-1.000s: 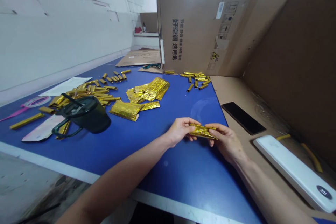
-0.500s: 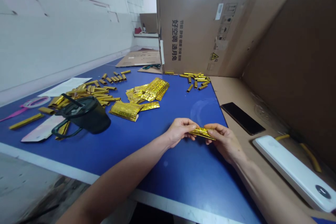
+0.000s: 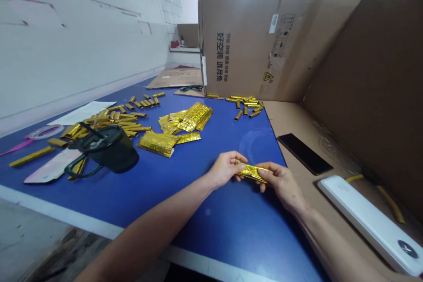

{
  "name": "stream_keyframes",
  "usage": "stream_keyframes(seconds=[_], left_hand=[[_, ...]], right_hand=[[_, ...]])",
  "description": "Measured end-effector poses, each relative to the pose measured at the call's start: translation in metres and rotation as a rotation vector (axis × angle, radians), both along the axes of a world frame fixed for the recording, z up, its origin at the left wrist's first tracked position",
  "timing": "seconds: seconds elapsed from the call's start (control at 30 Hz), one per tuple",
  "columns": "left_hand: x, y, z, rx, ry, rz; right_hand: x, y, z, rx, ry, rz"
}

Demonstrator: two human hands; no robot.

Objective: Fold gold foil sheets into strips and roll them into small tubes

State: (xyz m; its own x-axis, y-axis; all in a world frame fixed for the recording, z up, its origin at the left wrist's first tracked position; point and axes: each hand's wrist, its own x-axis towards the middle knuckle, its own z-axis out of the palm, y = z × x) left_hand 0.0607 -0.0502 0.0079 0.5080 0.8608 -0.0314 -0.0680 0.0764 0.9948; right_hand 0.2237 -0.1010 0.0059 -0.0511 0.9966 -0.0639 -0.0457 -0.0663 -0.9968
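Observation:
A folded strip of shiny gold foil paper is held level between both hands over the blue tabletop. My left hand pinches its left end, thumb on top. At the right end, my right hand grips it between thumb and fingers. Ahead and to the left lies a pile of flat gold foil sheets. Short folded gold rolls are gathered near the cardboard at the back, and a larger heap of gold rolls lies on the left.
A dark lidded mug stands at left by a pale phone-shaped item, a tape roll and white paper. Right of the hands lie a black phone and a white power bank. Tall cardboard walls the back and right.
The gold strip has turned slightly, showing more of its upper face, with both hands still on it. The whole view has tilted up a little.

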Motion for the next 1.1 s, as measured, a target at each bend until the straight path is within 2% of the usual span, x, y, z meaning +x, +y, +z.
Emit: stream_keyframes(seconds=[0.13, 0.33, 0.47, 0.6, 0.77, 0.9, 1.1], left_hand=[[0.0006, -0.0006, -0.0019, -0.018, 0.021, -0.055], [0.0013, 0.0002, 0.0004, -0.048, -0.029, 0.068], [0.0006, 0.0030, -0.0032, -0.114, -0.076, 0.113], [0.0016, 0.0016, -0.0047, -0.149, -0.079, 0.085], [0.0023, -0.0027, 0.0003, -0.121, -0.051, 0.045], [0.0027, -0.0036, 0.0000, -0.067, -0.002, -0.002], [0.0033, -0.0052, -0.0058, 0.059, 0.122, -0.096]], right_hand=[[0.0007, 0.0010, -0.0031, 0.057, -0.055, -0.019], [-0.0008, -0.0006, -0.0019, 0.159, 0.025, -0.074], [-0.0013, -0.0006, -0.0016, 0.208, -0.097, -0.054], [-0.0014, 0.0003, -0.0031, 0.268, -0.227, -0.093], [-0.0005, 0.0002, -0.0014, 0.260, -0.265, -0.118], [-0.0002, 0.0002, -0.0007, 0.245, -0.226, -0.119], [0.0000, 0.0011, -0.0029, 0.168, -0.051, -0.114]])
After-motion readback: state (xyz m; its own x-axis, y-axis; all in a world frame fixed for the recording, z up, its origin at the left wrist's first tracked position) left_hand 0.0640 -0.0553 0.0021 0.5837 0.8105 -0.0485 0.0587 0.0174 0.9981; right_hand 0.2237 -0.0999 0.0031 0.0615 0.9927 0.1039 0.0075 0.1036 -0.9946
